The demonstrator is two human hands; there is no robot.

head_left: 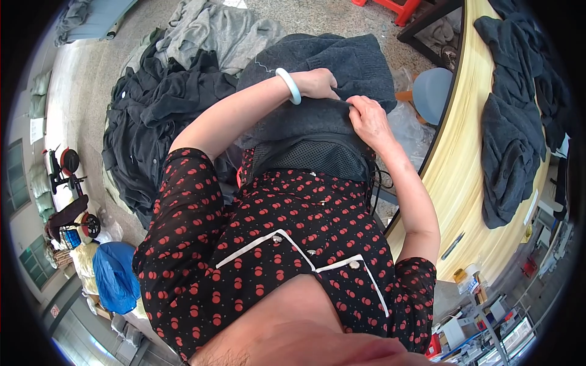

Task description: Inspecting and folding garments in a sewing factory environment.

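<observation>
Across my lap lies a dark grey knit sweater (357, 61), bunched up, with a ribbed band showing in it. A loose pale thread trails over its left part. My left hand (318, 83), with a pale bangle (288, 86) on its wrist, has its fingers curled down into the knit; the fingertips are partly hidden. Close by on the right, my right hand (370, 122) pinches a fold of the same sweater between thumb and fingers. Under the sweater, a black mesh cloth (320, 155) covers my waist.
A heap of dark garments (152, 116) lies to my left, with light grey knits (213, 33) behind it. On my right stands a wood-grain table (455, 183) bearing dark knitwear (510, 158) and a pen (452, 245). A grey-blue stool (432, 94) and clear plastic (403, 131) sit beside it.
</observation>
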